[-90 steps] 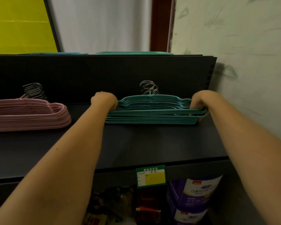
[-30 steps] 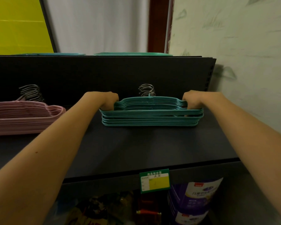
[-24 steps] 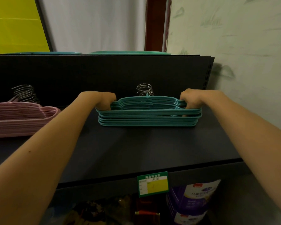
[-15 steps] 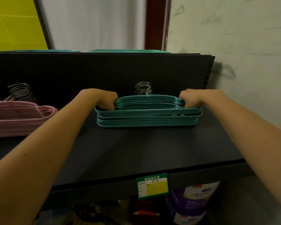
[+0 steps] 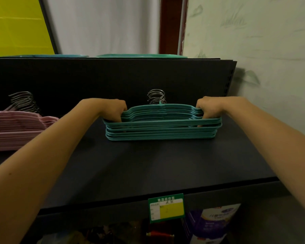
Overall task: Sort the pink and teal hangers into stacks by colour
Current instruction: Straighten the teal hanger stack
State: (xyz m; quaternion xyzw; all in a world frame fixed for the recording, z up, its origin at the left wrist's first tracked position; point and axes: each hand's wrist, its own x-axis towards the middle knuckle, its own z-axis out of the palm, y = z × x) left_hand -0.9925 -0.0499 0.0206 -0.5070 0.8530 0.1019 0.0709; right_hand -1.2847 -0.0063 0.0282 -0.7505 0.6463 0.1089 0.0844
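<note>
Both hands on the teal hanger stack (image 5: 162, 131)
The left hand (image 5: 113, 110) and right hand (image 5: 209, 107) curl fingers round its ends, 12 o'clock on the dark shelf (image 5: 165, 164); pink hanger stack (image 5: 16, 127) at 9 o'clock.

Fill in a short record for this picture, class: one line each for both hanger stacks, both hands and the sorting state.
teal stack: lying on the shelf, hooks at the rear
pink stack: same shelf, to the left, apart from the teal, partly out of frame
left hand: fingers curled round the teal stack's left end
right hand: fingers curled round its right end
sorting: each stack shows one colour only
</note>
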